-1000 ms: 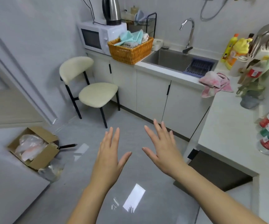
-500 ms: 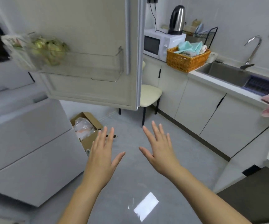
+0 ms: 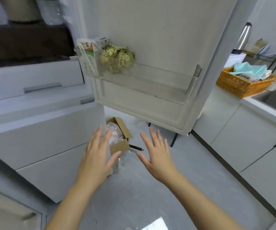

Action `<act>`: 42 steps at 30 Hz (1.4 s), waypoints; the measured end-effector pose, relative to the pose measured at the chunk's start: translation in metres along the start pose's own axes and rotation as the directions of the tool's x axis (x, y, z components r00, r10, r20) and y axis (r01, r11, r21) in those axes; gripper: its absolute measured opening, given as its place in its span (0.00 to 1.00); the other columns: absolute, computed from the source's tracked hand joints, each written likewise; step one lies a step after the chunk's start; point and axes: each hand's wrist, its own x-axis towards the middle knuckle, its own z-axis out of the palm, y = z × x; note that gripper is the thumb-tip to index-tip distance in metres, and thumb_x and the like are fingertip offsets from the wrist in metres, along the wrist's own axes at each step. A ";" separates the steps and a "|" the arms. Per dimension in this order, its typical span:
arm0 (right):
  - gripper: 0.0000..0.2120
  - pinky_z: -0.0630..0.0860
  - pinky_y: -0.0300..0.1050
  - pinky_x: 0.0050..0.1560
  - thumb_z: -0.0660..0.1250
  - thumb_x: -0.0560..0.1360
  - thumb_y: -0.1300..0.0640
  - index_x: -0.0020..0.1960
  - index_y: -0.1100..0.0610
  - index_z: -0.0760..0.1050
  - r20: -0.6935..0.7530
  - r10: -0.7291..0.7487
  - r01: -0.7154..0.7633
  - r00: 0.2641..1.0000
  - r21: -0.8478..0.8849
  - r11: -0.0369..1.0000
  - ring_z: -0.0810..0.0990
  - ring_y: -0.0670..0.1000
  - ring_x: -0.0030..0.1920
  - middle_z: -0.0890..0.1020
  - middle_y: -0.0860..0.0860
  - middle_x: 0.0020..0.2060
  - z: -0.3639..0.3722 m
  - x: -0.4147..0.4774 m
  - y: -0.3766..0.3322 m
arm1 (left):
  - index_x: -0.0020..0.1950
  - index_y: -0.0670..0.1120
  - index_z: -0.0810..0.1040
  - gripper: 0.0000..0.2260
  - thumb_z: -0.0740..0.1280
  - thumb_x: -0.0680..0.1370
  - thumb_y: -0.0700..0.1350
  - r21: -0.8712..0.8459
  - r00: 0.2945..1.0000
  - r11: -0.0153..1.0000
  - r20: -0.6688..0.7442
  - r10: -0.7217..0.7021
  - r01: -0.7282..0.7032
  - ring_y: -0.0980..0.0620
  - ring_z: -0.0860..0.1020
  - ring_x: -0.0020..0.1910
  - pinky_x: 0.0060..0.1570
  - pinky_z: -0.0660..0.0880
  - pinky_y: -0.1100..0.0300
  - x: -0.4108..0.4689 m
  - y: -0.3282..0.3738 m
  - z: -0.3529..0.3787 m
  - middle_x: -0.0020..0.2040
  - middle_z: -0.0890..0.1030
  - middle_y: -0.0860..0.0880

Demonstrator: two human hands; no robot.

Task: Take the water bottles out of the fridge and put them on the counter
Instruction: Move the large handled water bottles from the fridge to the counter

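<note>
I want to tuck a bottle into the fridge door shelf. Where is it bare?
The clear door shelf is bare from the greenish wrapped packages rightward to its end wall by the door edge. Its left end is crowded: a carton stands against the packages. Both hands are empty.

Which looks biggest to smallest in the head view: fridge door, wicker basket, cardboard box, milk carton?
1. fridge door, by far the largest.
2. wicker basket.
3. cardboard box, partly hidden by the left hand; close to the basket, so this order is unsure.
4. milk carton, smallest.
</note>
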 end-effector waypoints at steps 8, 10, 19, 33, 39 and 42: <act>0.32 0.35 0.56 0.76 0.52 0.82 0.40 0.79 0.43 0.40 0.085 -0.200 0.197 0.976 0.041 0.979 0.31 0.52 0.77 0.34 0.47 0.78 0.013 0.126 -0.047 | 0.79 0.50 0.52 0.34 0.58 0.77 0.61 0.059 0.980 0.980 -0.058 -0.188 0.191 0.49 0.48 0.78 0.73 0.48 0.57 0.061 -0.076 -0.026 0.80 0.46 0.49; 0.32 0.35 0.55 0.76 0.52 0.82 0.40 0.79 0.43 0.39 0.102 -0.253 0.248 0.962 0.062 0.967 0.30 0.52 0.77 0.33 0.46 0.78 0.015 0.152 -0.061 | 0.79 0.49 0.53 0.35 0.57 0.77 0.64 0.071 0.975 0.976 -0.099 -0.200 0.207 0.49 0.49 0.78 0.74 0.51 0.53 0.071 -0.091 -0.035 0.80 0.46 0.50; 0.32 0.35 0.55 0.77 0.53 0.82 0.41 0.79 0.42 0.39 0.089 -0.386 0.379 0.918 0.086 0.921 0.31 0.51 0.77 0.35 0.47 0.79 0.031 0.242 -0.127 | 0.79 0.49 0.53 0.35 0.55 0.75 0.62 0.084 0.946 0.959 -0.209 -0.248 0.270 0.51 0.46 0.78 0.74 0.52 0.51 0.128 -0.153 -0.079 0.80 0.44 0.52; 0.32 0.41 0.57 0.78 0.54 0.82 0.41 0.80 0.43 0.42 -0.097 -0.367 0.374 0.925 0.057 0.926 0.35 0.53 0.79 0.38 0.48 0.79 0.029 0.418 -0.298 | 0.78 0.48 0.57 0.33 0.57 0.76 0.61 0.185 0.947 0.972 -0.310 -0.081 0.143 0.50 0.49 0.78 0.73 0.55 0.53 0.261 -0.310 -0.194 0.80 0.49 0.49; 0.32 0.42 0.66 0.76 0.55 0.82 0.41 0.80 0.43 0.44 -0.205 -0.341 0.340 0.917 -0.042 0.939 0.36 0.57 0.79 0.41 0.51 0.80 0.005 0.508 -0.356 | 0.79 0.49 0.56 0.33 0.60 0.78 0.60 0.223 0.931 0.966 -0.362 -0.041 0.129 0.49 0.48 0.78 0.75 0.54 0.50 0.312 -0.349 -0.241 0.80 0.50 0.48; 0.31 0.39 0.69 0.74 0.51 0.82 0.39 0.80 0.43 0.42 -0.225 -0.320 0.293 0.920 -0.144 0.945 0.34 0.58 0.78 0.41 0.51 0.80 -0.011 0.548 -0.369 | 0.79 0.48 0.56 0.32 0.62 0.78 0.58 0.233 0.910 0.958 -0.409 -0.059 0.167 0.48 0.48 0.78 0.75 0.54 0.50 0.339 -0.355 -0.262 0.80 0.51 0.47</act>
